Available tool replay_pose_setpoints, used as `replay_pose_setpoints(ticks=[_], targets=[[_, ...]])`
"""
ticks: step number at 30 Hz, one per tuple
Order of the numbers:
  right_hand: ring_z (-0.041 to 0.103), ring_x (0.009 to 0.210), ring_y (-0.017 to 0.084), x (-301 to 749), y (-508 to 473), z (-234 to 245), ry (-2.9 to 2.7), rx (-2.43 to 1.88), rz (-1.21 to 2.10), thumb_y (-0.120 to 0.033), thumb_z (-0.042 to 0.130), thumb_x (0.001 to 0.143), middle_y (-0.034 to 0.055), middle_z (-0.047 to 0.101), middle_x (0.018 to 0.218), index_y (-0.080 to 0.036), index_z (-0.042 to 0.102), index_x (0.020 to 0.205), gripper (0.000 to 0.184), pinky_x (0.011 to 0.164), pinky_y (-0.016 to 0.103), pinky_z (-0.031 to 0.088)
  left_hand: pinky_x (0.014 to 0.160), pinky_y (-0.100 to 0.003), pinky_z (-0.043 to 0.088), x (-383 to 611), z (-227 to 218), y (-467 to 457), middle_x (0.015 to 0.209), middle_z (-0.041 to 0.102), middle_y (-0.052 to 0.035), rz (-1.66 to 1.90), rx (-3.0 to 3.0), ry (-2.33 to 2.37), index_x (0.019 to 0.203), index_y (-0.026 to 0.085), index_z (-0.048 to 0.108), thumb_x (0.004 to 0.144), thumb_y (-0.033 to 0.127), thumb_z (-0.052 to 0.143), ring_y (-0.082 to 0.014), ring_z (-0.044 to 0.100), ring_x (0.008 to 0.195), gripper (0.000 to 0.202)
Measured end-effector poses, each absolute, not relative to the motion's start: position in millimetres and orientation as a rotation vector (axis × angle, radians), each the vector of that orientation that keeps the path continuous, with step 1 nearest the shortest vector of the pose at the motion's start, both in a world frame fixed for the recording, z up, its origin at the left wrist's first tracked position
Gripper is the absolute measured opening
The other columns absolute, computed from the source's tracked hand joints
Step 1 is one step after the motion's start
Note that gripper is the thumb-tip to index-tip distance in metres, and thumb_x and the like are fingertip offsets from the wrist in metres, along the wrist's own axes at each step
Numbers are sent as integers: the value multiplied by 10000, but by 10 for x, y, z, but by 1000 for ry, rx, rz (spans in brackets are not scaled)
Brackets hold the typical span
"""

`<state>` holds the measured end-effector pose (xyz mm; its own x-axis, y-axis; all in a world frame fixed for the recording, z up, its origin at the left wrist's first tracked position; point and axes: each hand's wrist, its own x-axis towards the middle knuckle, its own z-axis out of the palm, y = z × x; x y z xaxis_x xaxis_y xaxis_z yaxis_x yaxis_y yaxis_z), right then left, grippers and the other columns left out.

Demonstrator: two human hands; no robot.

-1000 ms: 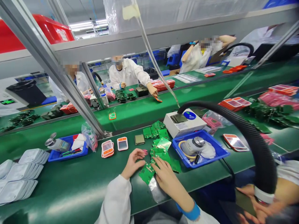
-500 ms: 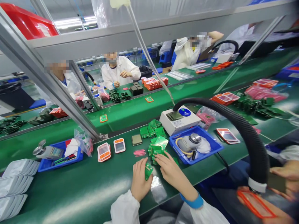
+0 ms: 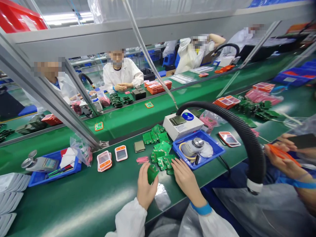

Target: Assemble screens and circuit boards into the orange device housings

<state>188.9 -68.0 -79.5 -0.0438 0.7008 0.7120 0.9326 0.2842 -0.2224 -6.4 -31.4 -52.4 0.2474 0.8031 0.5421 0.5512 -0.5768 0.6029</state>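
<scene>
One blue tray holds a tool; left fingers grasp a board, right fingers released.

A small green rectangular circuit board is sitting tilted on edge, pinched in the left hand. A loose pile of matching green circuit boards is lying flat and overlapping just beyond it, the right hand touching its near edge.

Green boards, green bench. Blue trays, blue wristband. White sleeves, black hose, orange-white cases, pink strips.
</scene>
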Motion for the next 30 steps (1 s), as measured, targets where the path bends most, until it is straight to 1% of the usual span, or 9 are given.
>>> replay_pose_setpoints(ticks=[6, 12, 15, 17, 20, 22, 26, 28, 30], targets=[[639, 1070, 265, 1831, -768, -884, -1711, -1569, -391, -138, 412, 934, 133, 684, 1124, -160, 588, 1234, 349, 900, 461, 557, 1009, -418, 497, 303, -269, -148, 1289, 554, -187, 974, 2611, 920, 1332, 115, 354, 866, 172, 498, -248, 522, 1241, 491], [630, 1037, 296, 1806, -907, -874, -1644, -1633, -410, -259, 447, 954, 169, 675, 1089, -134, 606, 1168, 295, 848, 480, 554, 983, -407, 506, 622, -260, 74, 1266, 580, -184, 710, 2846, 706, 1106, 126, 557, 879, 221, 492, -281, 554, 1206, 255], [613, 1050, 307, 1800, -917, -867, -1652, -1672, -408, -341, 421, 969, 187, 658, 1114, -115, 604, 1151, 343, 827, 471, 548, 971, -405, 506, 682, -345, 137, 1231, 609, -188, 657, 2910, 661, 1077, 120, 583, 894, 250, 491, -281, 575, 1182, 243], [603, 1065, 307, 1803, -887, -861, -1656, -1695, -407, -363, 403, 976, 189, 645, 1145, -117, 602, 1153, 363, 831, 462, 536, 1004, -459, 472, 697, -370, 156, 1210, 625, -184, 645, 2937, 661, 1087, 119, 587, 906, 279, 481, -297, 556, 1207, 263], [598, 1070, 308, 1804, -816, -845, -1642, -1723, -418, -349, 372, 987, 187, 637, 1167, -128, 605, 1151, 361, 847, 466, 510, 1057, -591, 366, 678, -336, 162, 1267, 596, -183, 655, 2959, 678, 1138, 131, 570, 920, 327, 459, -338, 466, 1292, 314], [604, 1054, 308, 1795, -776, -827, -1617, -1730, -437, -329, 379, 987, 188, 643, 1152, -129, 610, 1135, 339, 848, 465, 499, 1081, -616, 308, 618, -289, 169, 1308, 577, -153, 747, 2942, 696, 1175, 160, 551, 925, 333, 451, -326, 431, 1322, 320], [619, 1013, 311, 1743, -764, -770, -1527, -1710, -489, -266, 505, 943, 202, 647, 1119, -117, 620, 1077, 231, 824, 448, 498, 1123, -540, 265, 329, -249, 228, 1181, 658, -71, 1140, 2790, 842, 1112, 210, 560, 912, 190, 462, -224, 492, 1270, 223], [633, 974, 298, 1707, -781, -730, -1479, -1678, -515, -200, 544, 917, 193, 658, 1085, -126, 616, 1084, 196, 816, 439, 502, 1096, -552, 279, 117, -284, 254, 1169, 645, -105, 1338, 2655, 1053, 1081, 190, 559, 890, 112, 456, -237, 468, 1283, 230], [644, 933, 276, 1670, -781, -670, -1456, -1626, -528, -135, 548, 898, 176, 672, 1044, -138, 597, 1135, 242, 812, 427, 509, 1051, -572, 313, -93, -344, 245, 1169, 615, -148, 1517, 2504, 1251, 1052, 170, 561, 866, 74, 461, -273, 426, 1308, 232]])
